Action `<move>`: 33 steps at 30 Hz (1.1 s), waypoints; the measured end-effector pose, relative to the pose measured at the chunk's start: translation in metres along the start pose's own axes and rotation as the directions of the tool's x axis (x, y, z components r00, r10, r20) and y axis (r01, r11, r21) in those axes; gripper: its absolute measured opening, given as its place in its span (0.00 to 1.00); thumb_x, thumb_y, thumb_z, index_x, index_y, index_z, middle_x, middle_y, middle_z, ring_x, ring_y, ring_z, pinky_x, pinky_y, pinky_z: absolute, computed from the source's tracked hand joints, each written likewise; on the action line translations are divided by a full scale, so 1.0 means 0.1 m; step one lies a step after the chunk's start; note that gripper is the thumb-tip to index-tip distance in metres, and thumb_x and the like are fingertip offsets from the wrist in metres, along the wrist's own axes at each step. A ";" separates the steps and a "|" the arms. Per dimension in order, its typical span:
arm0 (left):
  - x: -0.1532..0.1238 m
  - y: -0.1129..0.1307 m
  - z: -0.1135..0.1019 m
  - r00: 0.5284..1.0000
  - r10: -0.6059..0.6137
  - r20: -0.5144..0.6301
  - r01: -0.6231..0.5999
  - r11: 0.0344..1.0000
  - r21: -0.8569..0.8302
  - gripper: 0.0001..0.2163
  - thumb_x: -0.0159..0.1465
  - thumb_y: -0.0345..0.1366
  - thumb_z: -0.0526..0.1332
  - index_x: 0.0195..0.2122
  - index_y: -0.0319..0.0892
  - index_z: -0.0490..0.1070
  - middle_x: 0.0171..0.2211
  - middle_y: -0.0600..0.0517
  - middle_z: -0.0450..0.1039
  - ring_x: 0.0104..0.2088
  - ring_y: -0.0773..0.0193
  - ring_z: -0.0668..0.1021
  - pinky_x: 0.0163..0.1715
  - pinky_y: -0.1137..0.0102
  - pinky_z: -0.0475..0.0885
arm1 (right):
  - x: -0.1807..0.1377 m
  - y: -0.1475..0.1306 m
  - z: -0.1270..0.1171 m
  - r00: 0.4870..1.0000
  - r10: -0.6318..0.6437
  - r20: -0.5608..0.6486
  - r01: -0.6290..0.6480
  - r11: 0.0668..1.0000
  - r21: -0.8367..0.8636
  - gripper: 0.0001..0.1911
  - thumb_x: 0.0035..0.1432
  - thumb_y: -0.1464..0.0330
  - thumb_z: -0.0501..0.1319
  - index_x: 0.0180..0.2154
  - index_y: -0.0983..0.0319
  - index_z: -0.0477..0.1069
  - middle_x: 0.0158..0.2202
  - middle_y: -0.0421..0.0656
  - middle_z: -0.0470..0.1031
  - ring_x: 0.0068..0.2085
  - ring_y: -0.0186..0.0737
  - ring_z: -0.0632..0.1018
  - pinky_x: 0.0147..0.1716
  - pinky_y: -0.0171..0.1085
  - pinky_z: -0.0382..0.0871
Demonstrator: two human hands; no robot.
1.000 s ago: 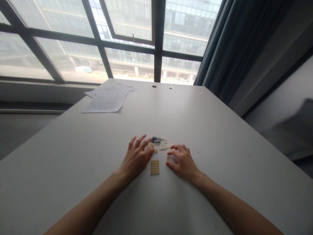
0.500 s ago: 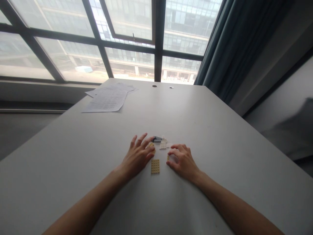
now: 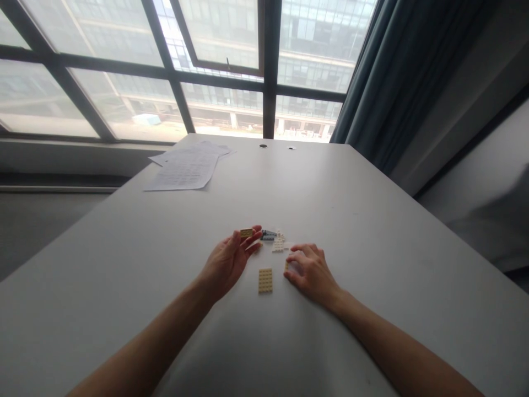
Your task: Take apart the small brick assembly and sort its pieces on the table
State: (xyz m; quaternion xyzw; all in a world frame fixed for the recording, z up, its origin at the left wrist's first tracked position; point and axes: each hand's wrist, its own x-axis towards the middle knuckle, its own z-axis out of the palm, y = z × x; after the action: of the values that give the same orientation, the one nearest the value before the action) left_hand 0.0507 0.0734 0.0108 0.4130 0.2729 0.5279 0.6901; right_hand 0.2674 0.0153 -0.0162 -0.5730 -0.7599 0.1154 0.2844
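Note:
My left hand (image 3: 226, 261) is raised a little over the table, palm turned up, pinching a tan building plate (image 3: 247, 233) between thumb and fingers. Resting on the tabletop, my right hand (image 3: 309, 270) has curled fingers, with a small tan brick (image 3: 286, 266) mostly hidden between thumb and fingertips. Between the hands a flat tan studded plate (image 3: 265, 280) lies on the table. Beyond it sit several white studded pieces (image 3: 278, 242) and dark grey pieces (image 3: 268, 235). Another tan piece (image 3: 259, 248) shows partly behind my left fingers.
Printed paper sheets (image 3: 182, 168) lie at the far left of the white table (image 3: 314, 198). Two round holes are near its back edge. A window (image 3: 225, 33) stands behind, with a dark curtain (image 3: 384, 82) on the right.
My left hand has turned from palm down to palm up and lifted a tan plate off the table. The right hand has kept its pose. The view has shifted slightly.

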 end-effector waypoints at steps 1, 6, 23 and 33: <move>-0.01 0.02 0.01 1.000 0.019 0.009 -0.020 0.995 0.096 0.16 0.60 0.52 0.60 0.36 0.44 0.77 0.48 0.47 0.74 0.49 0.55 0.74 0.49 0.57 0.68 | 0.00 0.00 0.00 1.000 0.000 0.000 0.000 1.000 0.000 0.10 0.51 0.66 0.68 0.37 0.58 0.74 0.48 0.44 0.72 0.51 0.47 0.67 0.51 0.48 0.57; -0.16 -0.01 0.10 0.920 0.213 0.330 -0.388 0.367 0.845 0.09 0.59 0.43 0.64 0.36 0.45 0.77 0.47 0.47 0.74 0.52 0.51 0.70 0.54 0.54 0.61 | 0.01 0.01 0.00 1.000 -0.014 0.010 0.014 1.000 0.000 0.08 0.51 0.66 0.67 0.36 0.57 0.75 0.49 0.43 0.72 0.52 0.47 0.67 0.51 0.48 0.57; -0.26 -0.23 0.15 0.867 0.080 0.491 -0.473 -0.176 0.864 0.11 0.60 0.38 0.62 0.43 0.45 0.74 0.52 0.47 0.70 0.56 0.48 0.65 0.55 0.51 0.58 | -0.01 0.03 -0.03 0.993 -0.107 0.040 0.107 0.994 0.007 0.10 0.52 0.65 0.66 0.38 0.57 0.75 0.48 0.44 0.72 0.51 0.46 0.67 0.53 0.47 0.55; -0.27 -0.27 0.14 0.813 0.084 0.576 -0.554 -0.193 0.810 0.09 0.64 0.34 0.56 0.39 0.48 0.76 0.52 0.48 0.70 0.57 0.50 0.64 0.57 0.49 0.54 | -0.02 0.01 -0.02 0.993 -0.115 0.020 0.115 0.993 -0.014 0.08 0.53 0.66 0.65 0.38 0.57 0.75 0.47 0.44 0.73 0.51 0.47 0.68 0.53 0.48 0.55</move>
State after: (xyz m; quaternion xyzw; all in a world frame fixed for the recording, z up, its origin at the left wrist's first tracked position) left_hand 0.0676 0.0412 -0.0069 0.9118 0.3331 0.2382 0.0308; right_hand 0.2693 0.0135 -0.0159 -0.5295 -0.7951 0.0984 0.2789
